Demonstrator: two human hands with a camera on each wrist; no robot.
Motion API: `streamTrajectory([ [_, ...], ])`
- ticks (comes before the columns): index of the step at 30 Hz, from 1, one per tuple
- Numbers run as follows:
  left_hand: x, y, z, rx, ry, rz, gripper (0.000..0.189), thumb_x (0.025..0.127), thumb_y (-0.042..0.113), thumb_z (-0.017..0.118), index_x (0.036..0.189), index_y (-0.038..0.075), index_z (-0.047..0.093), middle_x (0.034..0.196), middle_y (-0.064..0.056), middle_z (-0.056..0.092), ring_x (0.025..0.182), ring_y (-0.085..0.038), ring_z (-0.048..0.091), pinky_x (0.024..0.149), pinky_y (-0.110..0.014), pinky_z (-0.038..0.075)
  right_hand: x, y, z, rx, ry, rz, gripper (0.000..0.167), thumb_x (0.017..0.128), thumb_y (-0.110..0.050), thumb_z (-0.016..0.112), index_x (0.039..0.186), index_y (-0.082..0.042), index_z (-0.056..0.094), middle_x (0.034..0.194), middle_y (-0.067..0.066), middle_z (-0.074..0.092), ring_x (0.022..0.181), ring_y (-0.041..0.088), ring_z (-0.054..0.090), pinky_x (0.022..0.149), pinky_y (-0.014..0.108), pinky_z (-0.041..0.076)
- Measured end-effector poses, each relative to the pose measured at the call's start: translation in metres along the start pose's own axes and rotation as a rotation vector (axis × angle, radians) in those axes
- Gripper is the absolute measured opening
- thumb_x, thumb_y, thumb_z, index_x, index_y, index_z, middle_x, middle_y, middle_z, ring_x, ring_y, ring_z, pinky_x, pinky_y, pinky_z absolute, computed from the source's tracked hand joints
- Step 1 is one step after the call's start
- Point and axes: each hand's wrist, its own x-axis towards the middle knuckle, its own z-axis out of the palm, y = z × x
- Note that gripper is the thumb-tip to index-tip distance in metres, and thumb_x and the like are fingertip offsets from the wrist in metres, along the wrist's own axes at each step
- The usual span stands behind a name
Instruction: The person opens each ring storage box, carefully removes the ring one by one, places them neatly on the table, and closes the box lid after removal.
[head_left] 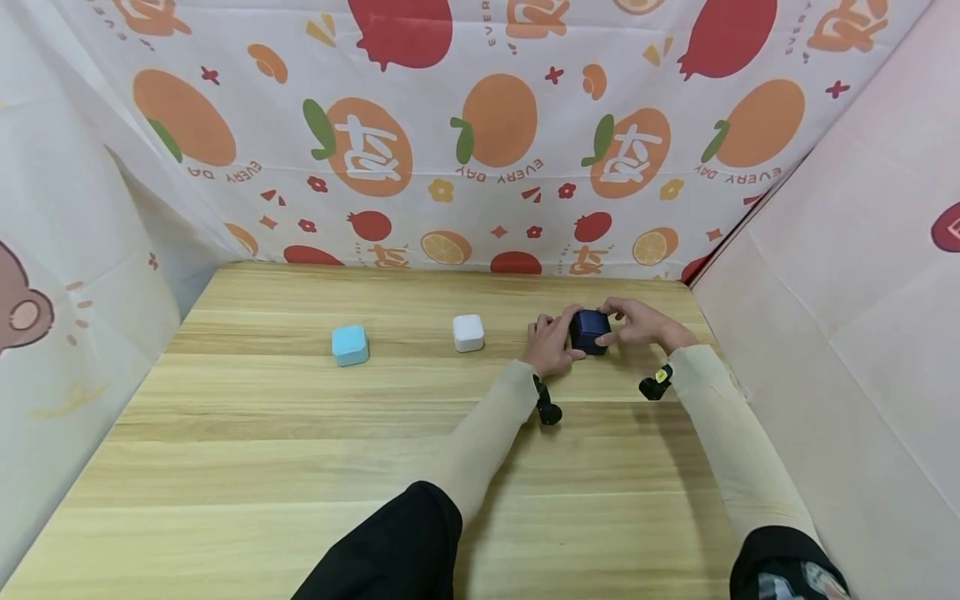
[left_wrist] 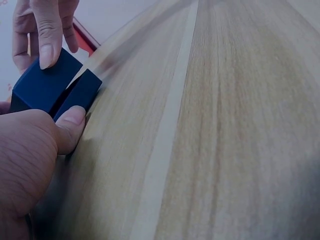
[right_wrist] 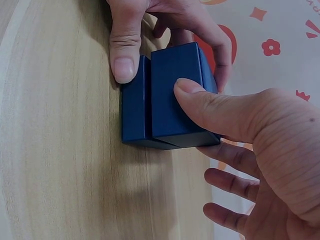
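Observation:
A small dark blue box (head_left: 589,332) stands on the wooden table, toward the back right. In the right wrist view a narrow gap runs between its lid (right_wrist: 175,107) and its base (right_wrist: 134,110). My left hand (head_left: 551,343) holds the box from the left, its thumb pressed on the base. From the other side my right hand (head_left: 639,323) pinches the lid, thumb on the near face. The right hand's other fingers reach behind the box, partly hidden. The left wrist view shows both thumbs on the same face, one on each part.
A light blue rounded block (head_left: 349,345) lies on the table (head_left: 300,467) at the left. Nearer the hands is a white rounded block (head_left: 468,332). A fruit-print curtain (head_left: 480,200) hangs along the back edge, and pale sheets (head_left: 847,250) close off both sides.

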Motion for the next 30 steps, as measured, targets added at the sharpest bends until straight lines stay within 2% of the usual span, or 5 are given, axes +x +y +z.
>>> streamTrajectory([
  [9, -0.0012, -0.0025, 0.0012, 0.007, 0.005, -0.002, 0.085, 0.092, 0.039, 0.074, 0.158, 0.034, 0.022, 0.151, -0.001, 0.056, 0.128, -0.028, 0.042, 0.108, -0.046, 0.030, 0.0013, -0.0009, 0.0002, 0.010, -0.006, -0.016, 0.051, 0.087, -0.018, 0.081, 0.131, -0.003, 0.059, 0.137, 0.022, 0.062, 0.126, 0.038, 0.055, 0.110, 0.058, 0.040],
  [30, 0.0017, -0.0005, -0.0002, -0.016, -0.004, 0.000, 0.085, 0.091, 0.038, 0.075, 0.158, 0.035, 0.023, 0.152, -0.001, 0.055, 0.128, -0.028, 0.042, 0.108, -0.046, 0.029, 0.0044, 0.0030, -0.0061, 0.021, -0.048, -0.031, 0.045, 0.089, -0.018, 0.079, 0.127, -0.003, 0.060, 0.134, 0.021, 0.064, 0.123, 0.036, 0.056, 0.110, 0.055, 0.042],
])
